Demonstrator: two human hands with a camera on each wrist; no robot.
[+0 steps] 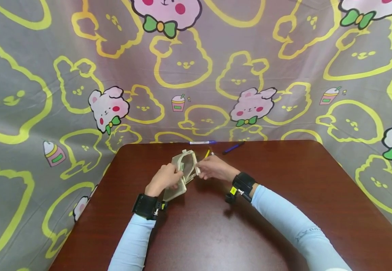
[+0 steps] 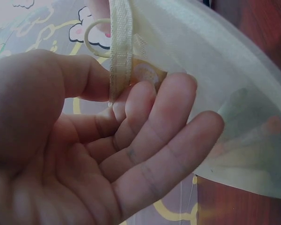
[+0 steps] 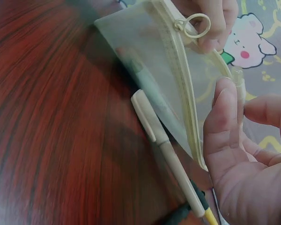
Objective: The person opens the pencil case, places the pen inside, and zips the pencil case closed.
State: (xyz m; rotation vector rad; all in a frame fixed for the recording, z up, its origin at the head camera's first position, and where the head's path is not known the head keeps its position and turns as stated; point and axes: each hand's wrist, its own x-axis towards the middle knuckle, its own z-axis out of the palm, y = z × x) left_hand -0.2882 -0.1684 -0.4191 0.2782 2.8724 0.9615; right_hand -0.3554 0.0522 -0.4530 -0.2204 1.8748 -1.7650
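A translucent pale-yellow zippered pencil pouch (image 1: pixel 173 192) is held tilted between both hands, its mouth spread apart. My left hand (image 1: pixel 165 178) pinches the zipper edge between thumb and index finger, the other fingers extended along the mesh in the left wrist view. On the opposite side of the mouth, my right hand (image 1: pixel 214 167) pinches the pouch's rim near the end of the zipper. A ring-shaped zipper pull (image 3: pixel 197 26) hangs close to the left fingers. Blurred pens (image 2: pixel 248 138) show through the mesh, inside the pouch.
On the brown table (image 1: pixel 209 233), a beige capped pen (image 3: pixel 166 150) lies beside the pouch. A yellow pen (image 1: pixel 207 154) is just beyond my right hand. Farther back lie a blue pen (image 1: pixel 233 148) and a white-and-blue marker (image 1: pixel 202 142). A patterned cloth (image 1: pixel 189 94) hangs behind the table.
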